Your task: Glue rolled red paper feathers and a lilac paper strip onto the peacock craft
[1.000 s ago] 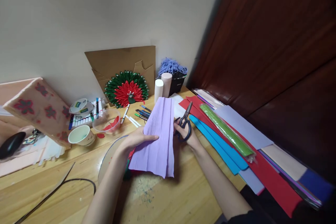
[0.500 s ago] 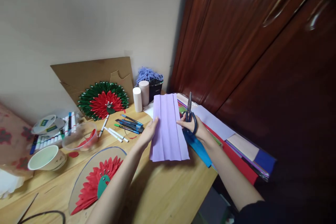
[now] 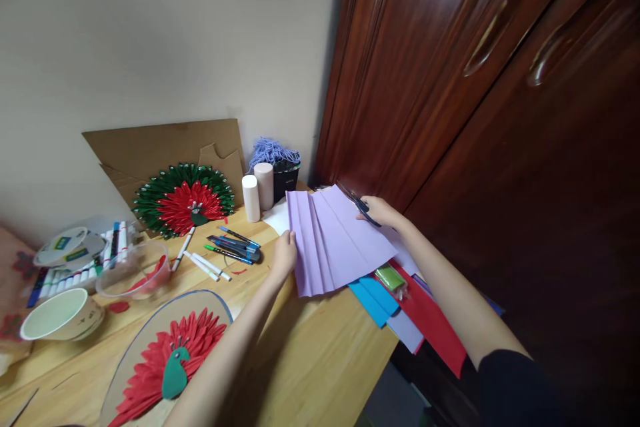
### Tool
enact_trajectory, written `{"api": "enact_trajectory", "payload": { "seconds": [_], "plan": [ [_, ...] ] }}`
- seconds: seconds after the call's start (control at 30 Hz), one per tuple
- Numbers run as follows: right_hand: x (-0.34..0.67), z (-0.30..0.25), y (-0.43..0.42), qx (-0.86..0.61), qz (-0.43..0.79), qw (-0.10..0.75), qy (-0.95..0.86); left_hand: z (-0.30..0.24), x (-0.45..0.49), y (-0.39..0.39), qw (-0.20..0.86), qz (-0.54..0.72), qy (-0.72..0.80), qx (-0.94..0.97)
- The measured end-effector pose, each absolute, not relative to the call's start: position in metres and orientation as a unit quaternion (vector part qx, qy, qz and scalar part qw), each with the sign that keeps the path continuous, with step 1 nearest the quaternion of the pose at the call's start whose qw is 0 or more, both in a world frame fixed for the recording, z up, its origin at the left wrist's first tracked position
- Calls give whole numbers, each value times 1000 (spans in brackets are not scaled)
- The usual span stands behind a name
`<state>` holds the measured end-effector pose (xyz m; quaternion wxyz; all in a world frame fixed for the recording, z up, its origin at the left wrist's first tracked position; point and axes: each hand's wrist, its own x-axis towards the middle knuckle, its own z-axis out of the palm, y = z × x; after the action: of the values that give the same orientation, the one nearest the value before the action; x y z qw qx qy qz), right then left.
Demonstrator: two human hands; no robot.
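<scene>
A pleated sheet of purple paper (image 3: 333,237) is spread out above the table's right corner, folds running lengthwise. At its left edge, my left hand (image 3: 285,253) is closed on the paper. My right hand (image 3: 377,211) is closed around dark-handled scissors (image 3: 357,202) at the upper right of the sheet. The scissor blades point up and left along the paper's edge; whether these fingers also pinch the sheet cannot be made out. Under the paper lie blue sheets (image 3: 373,300), a red sheet (image 3: 433,320) and a green packet (image 3: 390,277).
Pens and a cutter (image 3: 235,247), white markers (image 3: 210,263), a bowl (image 3: 63,315) and a clear tub (image 3: 135,270) stand left. A red peacock craft (image 3: 175,373) lies in front; a green-red one (image 3: 187,203) leans on cardboard (image 3: 165,140). A wooden wardrobe (image 3: 450,127) borders the right.
The purple paper has been pulled wider, its pleats opening to the right. My right hand has moved right and up with the scissors, which now lie tilted left. The camera view has shifted slightly.
</scene>
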<state>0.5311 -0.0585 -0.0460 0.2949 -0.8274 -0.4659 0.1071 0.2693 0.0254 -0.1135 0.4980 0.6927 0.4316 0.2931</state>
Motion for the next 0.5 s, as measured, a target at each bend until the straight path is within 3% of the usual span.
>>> {"api": "enact_trajectory", "payload": {
  "seconds": [0.13, 0.3, 0.5],
  "plan": [
    [536, -51, -53, -843, 89, 305, -434, -107, 249, 31, 508, 309, 418, 687],
    [499, -61, -48, -825, 96, 388, -398, -100, 223, 33, 549, 326, 388, 665],
    [381, -93, -43, -680, 329, 460, -467, -87, 200, 21, 651, 327, 319, 606]
  ]
}}
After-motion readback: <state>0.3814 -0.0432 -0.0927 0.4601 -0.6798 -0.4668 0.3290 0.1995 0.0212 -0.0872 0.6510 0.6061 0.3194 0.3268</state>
